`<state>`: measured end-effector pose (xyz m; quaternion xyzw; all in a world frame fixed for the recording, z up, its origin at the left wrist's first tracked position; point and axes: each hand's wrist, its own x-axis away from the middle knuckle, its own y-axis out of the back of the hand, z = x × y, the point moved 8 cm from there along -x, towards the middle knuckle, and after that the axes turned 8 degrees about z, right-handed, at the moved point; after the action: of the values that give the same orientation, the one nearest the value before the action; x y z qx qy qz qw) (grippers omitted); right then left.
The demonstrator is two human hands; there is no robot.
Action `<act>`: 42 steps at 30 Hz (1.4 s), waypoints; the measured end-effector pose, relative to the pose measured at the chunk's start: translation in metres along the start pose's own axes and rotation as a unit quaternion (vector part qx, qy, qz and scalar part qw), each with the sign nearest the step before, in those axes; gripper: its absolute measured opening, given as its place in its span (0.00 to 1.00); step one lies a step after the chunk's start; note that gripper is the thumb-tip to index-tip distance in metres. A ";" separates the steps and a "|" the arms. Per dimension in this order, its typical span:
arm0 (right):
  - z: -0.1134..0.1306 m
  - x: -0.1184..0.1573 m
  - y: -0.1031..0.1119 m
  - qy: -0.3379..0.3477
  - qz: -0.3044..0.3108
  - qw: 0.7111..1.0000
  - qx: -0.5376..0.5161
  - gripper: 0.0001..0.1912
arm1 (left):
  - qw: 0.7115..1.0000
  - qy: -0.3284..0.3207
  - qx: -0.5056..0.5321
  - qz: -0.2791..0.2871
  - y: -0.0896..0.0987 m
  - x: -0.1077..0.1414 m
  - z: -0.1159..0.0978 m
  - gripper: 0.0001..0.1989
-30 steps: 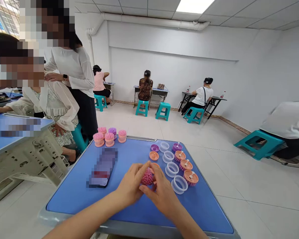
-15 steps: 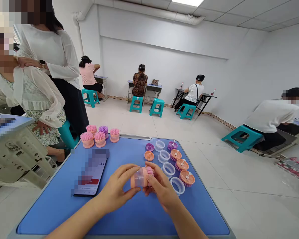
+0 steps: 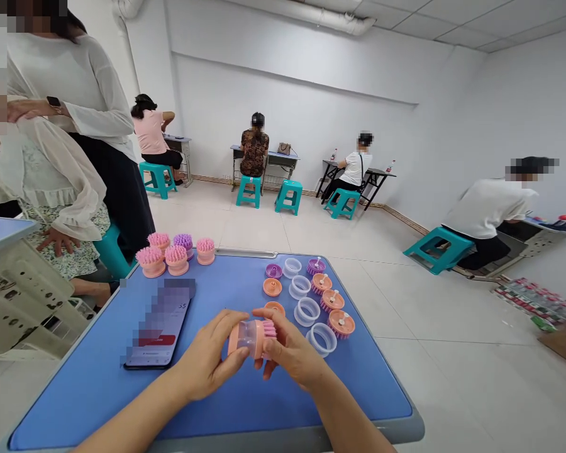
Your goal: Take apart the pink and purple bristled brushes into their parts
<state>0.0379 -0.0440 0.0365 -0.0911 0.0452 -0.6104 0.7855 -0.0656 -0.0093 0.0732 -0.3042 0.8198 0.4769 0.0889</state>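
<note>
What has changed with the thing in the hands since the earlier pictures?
The left hand and right hand turned the pink bristled brush sideways; a clear ring now shows on it, by the left hand. The phone and the rows of parts stayed.

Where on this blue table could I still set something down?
Bare patches: the table's front-left corner, left of the phone; behind the held brush, between phone and small discs; front-right, below the clear rings. Crowded: the right side, with rings and brush heads, and back-left, with pink brushes.
</note>
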 end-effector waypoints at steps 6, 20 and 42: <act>-0.002 0.001 -0.011 0.009 0.064 0.997 -0.034 0.39 | 0.997 -0.039 -0.045 -0.042 0.000 0.006 -0.004 0.13; 0.021 0.008 -0.013 0.113 -0.050 0.924 0.363 0.23 | 0.970 0.222 0.085 0.047 -0.013 0.004 0.026 0.19; 0.001 0.004 0.003 0.064 -0.082 0.970 0.221 0.31 | 0.948 0.285 0.124 0.065 -0.011 0.003 0.027 0.17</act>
<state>0.0418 -0.0474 0.0376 0.1212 -0.0482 -0.6725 0.7285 -0.0654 0.0083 0.0501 -0.3602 0.8815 0.2697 -0.1429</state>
